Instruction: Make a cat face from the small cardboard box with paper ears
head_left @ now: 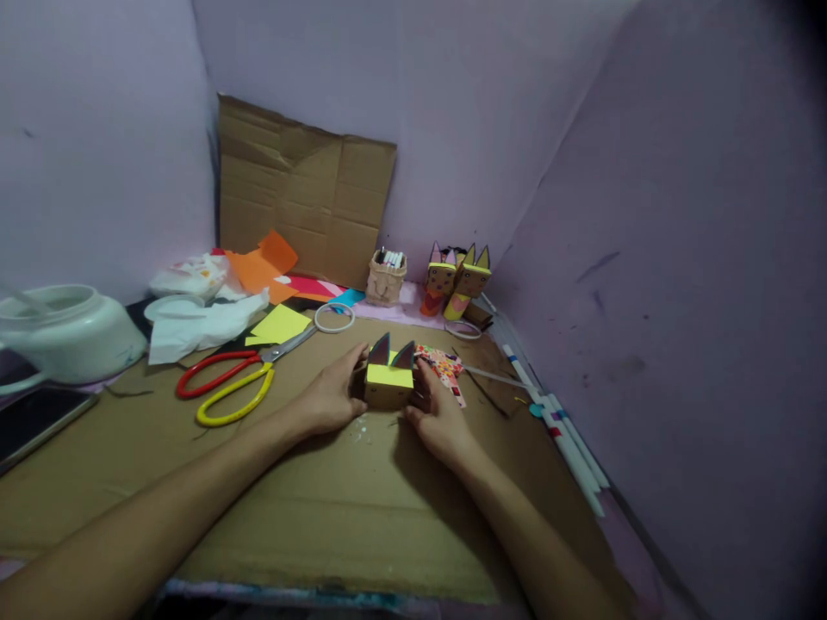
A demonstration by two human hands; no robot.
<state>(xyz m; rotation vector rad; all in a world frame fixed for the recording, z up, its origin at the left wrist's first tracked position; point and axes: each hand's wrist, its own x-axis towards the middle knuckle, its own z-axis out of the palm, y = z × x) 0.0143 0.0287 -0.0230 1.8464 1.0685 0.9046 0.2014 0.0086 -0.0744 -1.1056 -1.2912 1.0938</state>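
Note:
A small cardboard animal figure (pixel 389 393) with two dark pointed ears and a yellow paper strip across its top stands in the middle of the cardboard sheet. From its left side, my left hand (pixel 336 392) grips it with curved fingers and thumb. My right hand (pixel 443 418) is closed around the opposite side. Parts of the fingers of both hands are hidden behind the figure. Just beyond my right hand lies a flowery patterned paper scrap (pixel 445 366). Left of the figure rest large scissors (pixel 268 357) with one red and one yellow handle, blades slightly apart.
Two finished-looking eared figures (pixel 457 280) stand at the back beside a holder of markers (pixel 386 280). Several white markers (pixel 568 439) line the right edge. A white pot (pixel 71 336), a phone (pixel 42 422), tissue (pixel 207 327) and yellow paper (pixel 281 324) occupy the left.

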